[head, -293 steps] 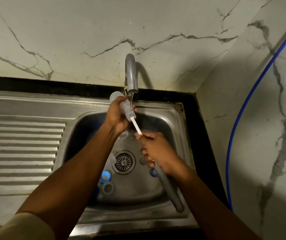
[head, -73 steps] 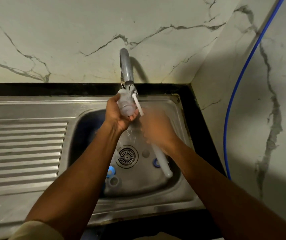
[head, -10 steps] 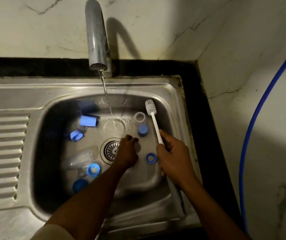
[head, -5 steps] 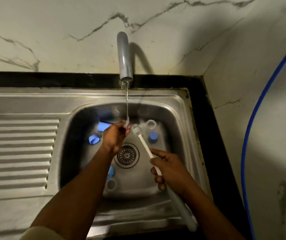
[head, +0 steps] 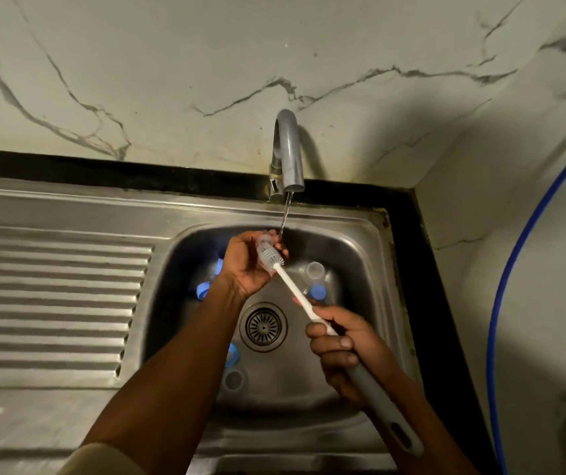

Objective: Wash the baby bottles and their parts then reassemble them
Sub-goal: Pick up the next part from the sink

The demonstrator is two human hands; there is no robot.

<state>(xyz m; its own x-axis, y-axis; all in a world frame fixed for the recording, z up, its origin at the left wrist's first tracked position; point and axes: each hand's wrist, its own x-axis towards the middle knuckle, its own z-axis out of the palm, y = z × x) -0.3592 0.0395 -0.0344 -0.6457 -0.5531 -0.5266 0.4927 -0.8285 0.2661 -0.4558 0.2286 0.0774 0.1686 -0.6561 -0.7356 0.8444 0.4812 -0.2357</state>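
So the left hand (head: 247,265) is up in the middle of the frame, fingers curled round a small clear bottle part (head: 263,240), right under the thin water stream (head: 285,217) from the tap (head: 288,149). The right hand (head: 343,351), lower right of centre, is wrapped around the brush (head: 291,284) about midway along it, and the bristle end is pushed up against that clear part. Not much elbow room: the sink (head: 382,269) has its right wall just beside the right wrist, and the brush handle sticks out over the near rim. The flat ribbed drainboard (head: 51,303) on the left is the open side. On the basin floor there's a clear ring (head: 314,269) touching a blue cap (head: 317,291) right of the brush shaft, more blue bits (head: 202,289) left of the left wrist, and the drain (head: 263,326) between the arms. A blue hose (head: 514,269) runs down the right wall. Compared with half a second ago, the left hand has come up closer to the spout, and the brush head, which was beside the hand, now meets the part.
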